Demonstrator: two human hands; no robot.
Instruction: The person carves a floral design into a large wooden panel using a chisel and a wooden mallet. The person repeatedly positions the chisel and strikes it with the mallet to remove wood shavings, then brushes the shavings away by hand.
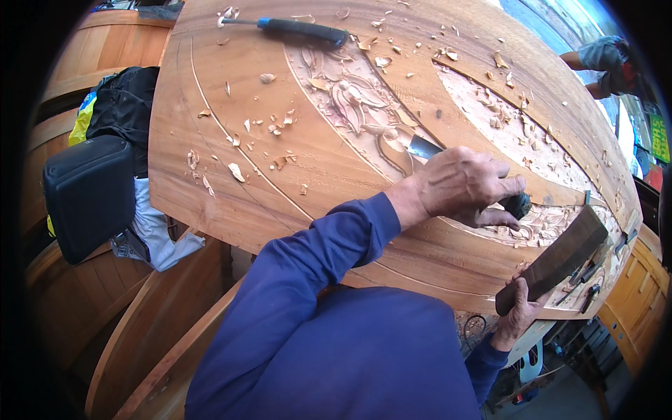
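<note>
My left hand (465, 183) is closed around a chisel over the carved wooden panel (238, 150). The chisel's flat metal blade (423, 148) points to the upper left, its edge by a carved curl beside the relief flower (355, 103). Its dark handle end (516, 204) pokes out past my thumb and fingers. Lower right, my right hand (520, 311) grips a long dark wooden block (556, 260), held tilted above the panel's near right part. Part of the carving lies hidden under my left hand and the block.
A tool with a blue and black handle (302, 29) lies at the panel's far left. Wood shavings (283, 126) are scattered around. Several small tools (591, 287) lie at the right end. A black case (89, 196) stands left. At far right shows another person's gloved hand (603, 54).
</note>
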